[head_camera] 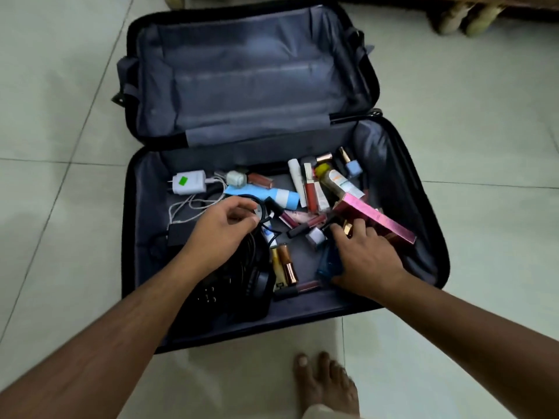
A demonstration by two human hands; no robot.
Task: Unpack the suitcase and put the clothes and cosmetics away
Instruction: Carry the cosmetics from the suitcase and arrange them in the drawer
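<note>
A dark suitcase [402,182] lies open on the tiled floor, its far half bare grey lining. The near half holds several cosmetics: lip glosses [311,192], a blue and white tube [266,195], a pink box [375,219], gold lipsticks [284,263] and a blue nail polish [353,168]. My left hand [220,231] pinches a black cable [263,213] above a pile of black cords. My right hand [366,258] grips a blue glass bottle [328,261], its fingers reaching to a small gold item beside the pink box.
A white charger [189,182] with a green sticker and white cable lies at the left of the suitcase. A black pouch and headphones [242,288] fill the near left corner. My bare foot [326,385] stands just before the suitcase. Furniture legs [453,19] stand far right.
</note>
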